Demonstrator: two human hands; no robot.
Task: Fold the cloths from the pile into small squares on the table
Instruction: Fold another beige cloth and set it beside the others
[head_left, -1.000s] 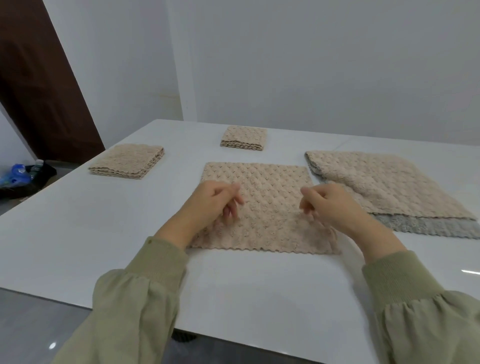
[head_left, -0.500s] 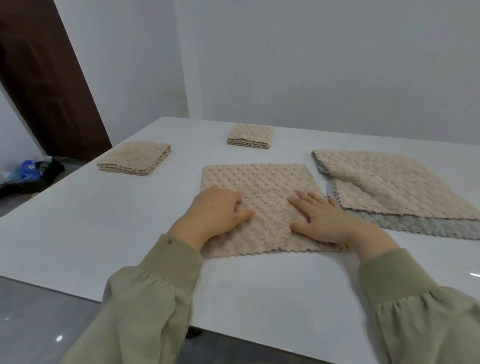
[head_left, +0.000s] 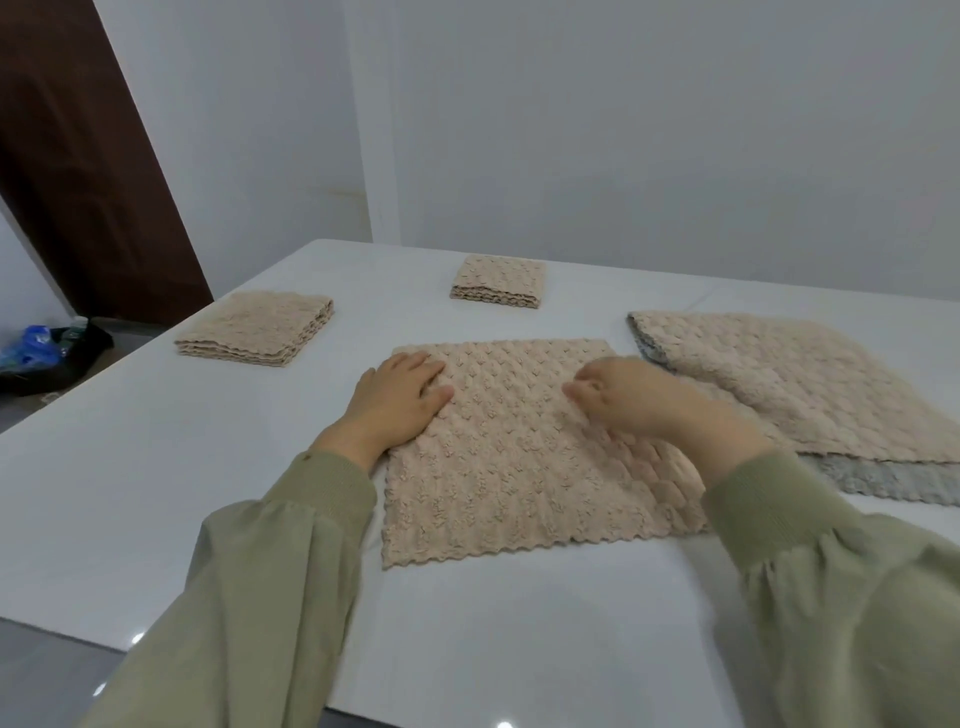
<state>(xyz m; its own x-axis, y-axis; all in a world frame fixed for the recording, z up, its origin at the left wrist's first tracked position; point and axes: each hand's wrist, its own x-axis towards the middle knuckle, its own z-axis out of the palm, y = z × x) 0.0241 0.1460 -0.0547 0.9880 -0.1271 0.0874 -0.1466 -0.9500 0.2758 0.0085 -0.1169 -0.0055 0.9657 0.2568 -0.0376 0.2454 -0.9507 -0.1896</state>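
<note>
A beige textured cloth (head_left: 509, 467) lies spread flat on the white table (head_left: 156, 467) in front of me. My left hand (head_left: 397, 397) rests flat on its left far part, fingers straight. My right hand (head_left: 634, 397) lies on the cloth's right far part with fingers bent down onto the fabric; whether they pinch it I cannot tell. The pile of unfolded cloths (head_left: 810, 384), beige on top of grey, sits to the right. A folded beige stack (head_left: 257, 330) lies at the left, and a small folded square (head_left: 500, 280) at the far middle.
A white wall runs behind the table, with a brown door (head_left: 78, 156) at the left. A dark bag with blue items (head_left: 47, 353) sits on the floor beyond the table's left edge. The table's near edge runs below my sleeves.
Both hands went from pinching the cloth a second ago to lying on it, then slid toward its far edge. The view came closer to the table.
</note>
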